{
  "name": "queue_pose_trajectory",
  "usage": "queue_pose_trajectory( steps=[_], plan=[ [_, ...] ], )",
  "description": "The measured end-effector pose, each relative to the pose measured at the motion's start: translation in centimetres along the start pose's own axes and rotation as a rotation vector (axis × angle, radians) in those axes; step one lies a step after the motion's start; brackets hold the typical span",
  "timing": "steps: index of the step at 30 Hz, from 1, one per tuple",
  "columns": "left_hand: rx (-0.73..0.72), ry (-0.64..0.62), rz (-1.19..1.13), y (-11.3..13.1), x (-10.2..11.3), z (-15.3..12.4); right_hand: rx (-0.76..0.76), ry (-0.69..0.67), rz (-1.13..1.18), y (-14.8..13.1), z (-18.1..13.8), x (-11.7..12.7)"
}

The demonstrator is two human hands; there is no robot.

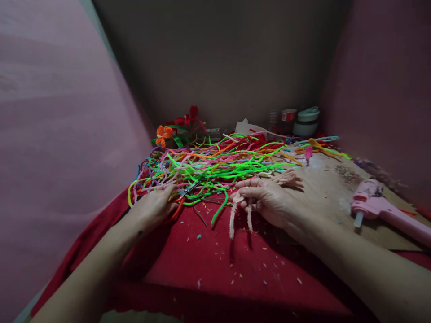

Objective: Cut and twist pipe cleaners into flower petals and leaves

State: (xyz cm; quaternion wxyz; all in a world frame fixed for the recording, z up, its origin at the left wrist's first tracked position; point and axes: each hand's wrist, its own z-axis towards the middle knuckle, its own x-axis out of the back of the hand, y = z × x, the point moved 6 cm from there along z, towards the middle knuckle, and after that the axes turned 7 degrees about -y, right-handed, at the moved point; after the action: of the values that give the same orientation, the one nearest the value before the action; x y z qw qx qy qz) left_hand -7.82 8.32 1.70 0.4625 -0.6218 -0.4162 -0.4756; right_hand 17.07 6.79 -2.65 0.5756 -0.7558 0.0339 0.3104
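Observation:
My left hand point(157, 202) is at the left of the red cloth, its fingers closed around a pair of pliers point(183, 193). The pliers' dark jaws point up and right toward the pipe cleaners, and one orange-red handle shows below the hand. My right hand point(266, 197) pinches a pale pink pipe cleaner piece point(237, 199) between thumb and fingers, with two fuzzy ends hanging down over the cloth. Just behind that hand lies a bundle of pale pink pipe cleaners point(288, 178). A bright green pipe cleaner point(219, 210) curves down between my hands.
A large heap of coloured pipe cleaners point(215, 166) spreads behind my hands. A pink glue gun point(380, 207) rests on a brown board point(332, 179) at right. Orange point(164, 134) and red flowers, plus a lidded cup point(306, 122), stand at the back. Scraps dot the red cloth point(208, 264).

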Motion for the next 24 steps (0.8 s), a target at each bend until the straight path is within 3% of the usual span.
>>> queue_pose_trajectory(
  steps=[4,8,12,17,21,24],
  plan=[
    [0.023,0.169,-0.047,3.0,2.9,-1.5,0.005,-0.004,0.0,0.0,0.0,0.0],
    [-0.407,0.28,-0.482,9.9,5.2,-3.2,0.03,-0.031,0.004,0.0,0.2,-0.1],
    [-0.718,0.268,-0.523,14.8,5.6,-3.6,0.086,-0.08,0.063,0.1,0.6,-0.2],
    [-0.849,0.237,-0.366,16.3,4.2,-2.7,0.11,-0.105,0.167,0.6,1.4,0.3],
    [-0.951,0.259,-0.451,16.2,3.6,-2.5,0.079,-0.155,0.212,0.8,1.4,0.2],
    [-0.896,0.258,-0.59,15.9,3.3,-2.1,0.074,-0.197,0.219,0.5,1.0,-0.2]
  ],
)
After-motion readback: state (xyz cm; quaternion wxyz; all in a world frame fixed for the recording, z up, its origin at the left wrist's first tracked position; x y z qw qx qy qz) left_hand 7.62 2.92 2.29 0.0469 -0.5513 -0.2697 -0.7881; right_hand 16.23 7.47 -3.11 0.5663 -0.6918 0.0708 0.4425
